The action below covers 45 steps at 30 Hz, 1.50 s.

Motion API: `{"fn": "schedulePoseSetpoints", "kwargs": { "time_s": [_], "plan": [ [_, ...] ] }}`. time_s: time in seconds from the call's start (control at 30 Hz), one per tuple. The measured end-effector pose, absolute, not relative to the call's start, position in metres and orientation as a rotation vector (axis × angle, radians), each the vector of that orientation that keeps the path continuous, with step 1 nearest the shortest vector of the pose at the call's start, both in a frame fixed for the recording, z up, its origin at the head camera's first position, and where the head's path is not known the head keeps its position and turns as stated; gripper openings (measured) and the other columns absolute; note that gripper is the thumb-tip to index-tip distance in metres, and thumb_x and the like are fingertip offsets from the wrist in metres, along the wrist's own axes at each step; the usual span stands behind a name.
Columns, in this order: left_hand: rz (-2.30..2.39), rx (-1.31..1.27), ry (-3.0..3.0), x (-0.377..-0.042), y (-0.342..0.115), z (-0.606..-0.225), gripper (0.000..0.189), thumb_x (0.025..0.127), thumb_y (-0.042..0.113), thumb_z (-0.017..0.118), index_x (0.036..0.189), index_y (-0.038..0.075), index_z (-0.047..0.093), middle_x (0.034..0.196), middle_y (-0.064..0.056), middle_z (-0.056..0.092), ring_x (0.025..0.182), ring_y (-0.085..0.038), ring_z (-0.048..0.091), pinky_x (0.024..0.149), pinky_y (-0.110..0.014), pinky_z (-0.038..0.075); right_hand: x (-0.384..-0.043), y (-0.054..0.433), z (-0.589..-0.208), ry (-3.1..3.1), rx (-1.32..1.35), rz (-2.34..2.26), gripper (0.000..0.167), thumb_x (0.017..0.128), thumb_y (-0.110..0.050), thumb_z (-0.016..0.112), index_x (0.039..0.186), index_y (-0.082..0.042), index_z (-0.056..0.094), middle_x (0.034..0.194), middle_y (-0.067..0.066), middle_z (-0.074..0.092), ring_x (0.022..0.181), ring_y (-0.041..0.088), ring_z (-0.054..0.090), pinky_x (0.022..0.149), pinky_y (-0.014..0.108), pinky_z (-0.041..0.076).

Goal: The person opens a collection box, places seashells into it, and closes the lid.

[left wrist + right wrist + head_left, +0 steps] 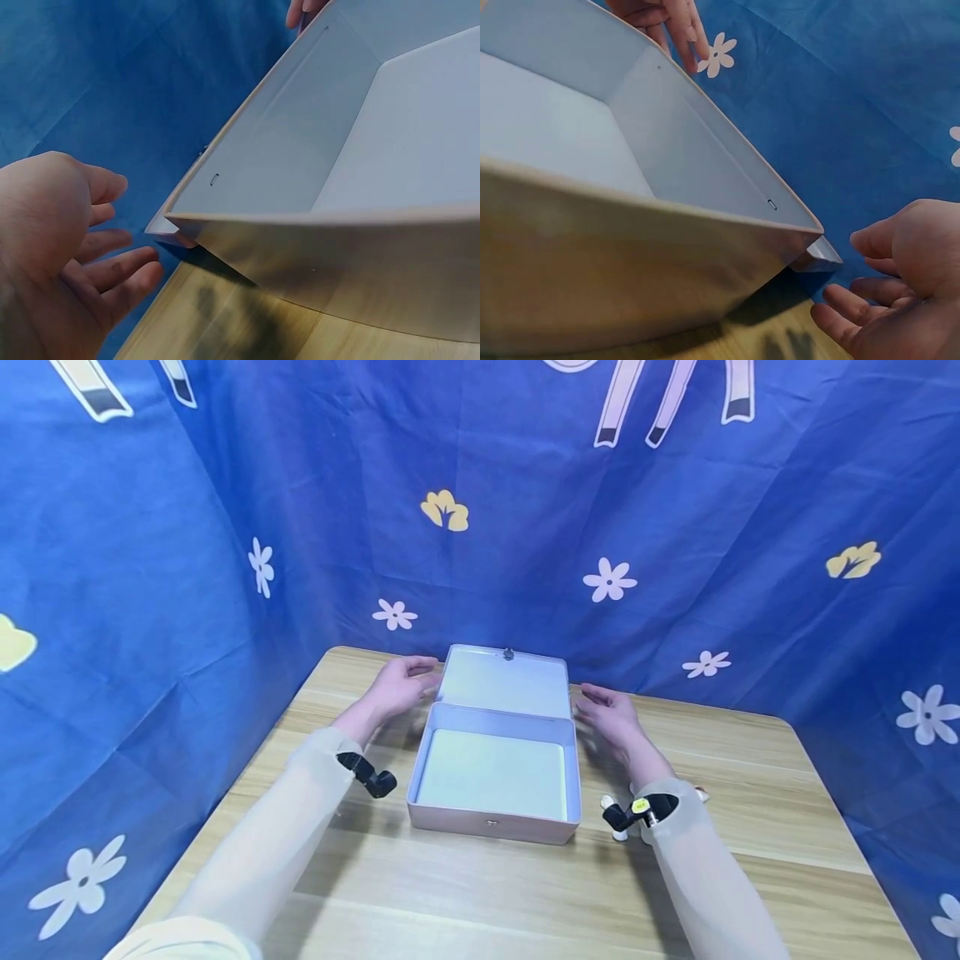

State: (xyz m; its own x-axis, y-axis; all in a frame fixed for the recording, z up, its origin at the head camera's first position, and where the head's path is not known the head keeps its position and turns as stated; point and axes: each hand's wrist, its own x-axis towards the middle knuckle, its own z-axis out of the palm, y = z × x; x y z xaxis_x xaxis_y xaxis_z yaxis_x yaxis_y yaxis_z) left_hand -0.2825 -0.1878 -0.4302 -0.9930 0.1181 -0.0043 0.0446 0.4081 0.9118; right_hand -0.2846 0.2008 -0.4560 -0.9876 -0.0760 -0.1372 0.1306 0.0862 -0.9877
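Observation:
A pale hinged box (491, 831) stands on the table with its lid (504, 683) swung back toward the curtain. Its inside is white, and nothing lies in it. My left hand (400, 687) is beside the lid's left edge, fingers loosely bent. In the left wrist view, a gap shows between the left hand (67, 247) and the box wall (300, 120). My right hand (611, 718) is at the lid's right edge. The right wrist view shows the right hand (900, 289) relaxed and apart from the box corner (810, 232), holding nothing.
Several small white and brown pieces (619, 835) lie on the table right of the box, partly hidden under my right wrist. A blue patterned curtain (517, 552) hangs behind and along both sides of the wooden table (450, 902). A small clasp (508, 654) sits on the lid's far edge.

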Motion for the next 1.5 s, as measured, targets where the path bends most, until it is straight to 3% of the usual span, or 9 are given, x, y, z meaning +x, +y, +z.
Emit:
{"fn": "schedulePoseSetpoints", "kwargs": {
  "time_s": [0.2,0.53,0.73,0.87,1.13,1.3,1.5],
  "plan": [
    [1.652,0.191,2.640,-0.274,-0.190,-0.426,0.052,0.105,0.018,0.066,0.150,-0.005,0.054,0.152,-0.021,0.056,0.132,-0.038,0.060,0.102,-0.046,0.056,-0.275,0.206,-0.453,2.226,0.025,-1.988,0.057,0.105,-0.001,0.061,0.157,0.007,0.042,0.165,0.021,0.038,0.142,0.038,0.050,0.114,0.043,0.047],
    [1.471,0.346,2.798,-0.237,-0.187,-0.408,0.057,0.109,0.032,0.061,0.154,-0.001,0.050,0.157,-0.023,0.050,0.140,-0.043,0.052,0.116,-0.053,0.044,-0.250,0.216,-0.446,2.492,-0.160,-1.739,0.055,0.105,-0.008,0.065,0.155,0.006,0.047,0.157,0.024,0.049,0.139,0.038,0.054,0.109,0.043,0.051],
    [1.219,0.461,2.957,-0.207,-0.182,-0.399,0.076,0.106,0.055,0.058,0.162,0.006,0.042,0.162,-0.018,0.045,0.147,-0.039,0.044,0.120,-0.056,0.037,-0.230,0.220,-0.439,2.614,-0.405,-1.622,0.053,0.104,-0.008,0.067,0.152,0.009,0.050,0.154,0.025,0.052,0.135,0.043,0.057,0.108,0.049,0.051],
    [1.000,0.516,3.021,-0.187,-0.179,-0.395,0.092,0.102,0.068,0.054,0.166,0.005,0.032,0.169,-0.015,0.034,0.154,-0.037,0.033,0.125,-0.055,0.027,-0.216,0.224,-0.435,2.651,-0.531,-1.571,0.053,0.104,-0.007,0.068,0.151,0.008,0.051,0.153,0.026,0.052,0.133,0.045,0.058,0.106,0.051,0.052],
    [0.622,0.555,3.095,-0.158,-0.173,-0.399,0.118,0.092,0.089,0.043,0.169,0.004,0.017,0.174,-0.014,0.015,0.159,-0.036,0.018,0.125,-0.063,0.020,-0.192,0.232,-0.429,2.666,-0.629,-1.513,0.055,0.104,-0.007,0.068,0.152,0.008,0.050,0.155,0.027,0.050,0.133,0.046,0.058,0.104,0.047,0.054],
    [0.566,0.498,3.101,-0.145,-0.171,-0.408,0.121,0.089,0.091,0.044,0.169,0.004,0.017,0.174,-0.014,0.016,0.158,-0.039,0.020,0.123,-0.066,0.021,-0.180,0.238,-0.428,2.694,-0.695,-1.444,0.055,0.104,-0.009,0.069,0.153,0.007,0.049,0.156,0.024,0.051,0.133,0.043,0.058,0.104,0.053,0.054],
    [0.610,0.471,3.090,-0.133,-0.169,-0.420,0.118,0.090,0.083,0.057,0.168,0.002,0.019,0.173,-0.018,0.021,0.156,-0.041,0.026,0.122,-0.064,0.029,-0.165,0.246,-0.426,2.745,-0.724,-1.357,0.056,0.104,-0.016,0.070,0.153,0.004,0.051,0.152,0.021,0.056,0.131,0.040,0.062,0.103,0.060,0.052]
  ]
}}
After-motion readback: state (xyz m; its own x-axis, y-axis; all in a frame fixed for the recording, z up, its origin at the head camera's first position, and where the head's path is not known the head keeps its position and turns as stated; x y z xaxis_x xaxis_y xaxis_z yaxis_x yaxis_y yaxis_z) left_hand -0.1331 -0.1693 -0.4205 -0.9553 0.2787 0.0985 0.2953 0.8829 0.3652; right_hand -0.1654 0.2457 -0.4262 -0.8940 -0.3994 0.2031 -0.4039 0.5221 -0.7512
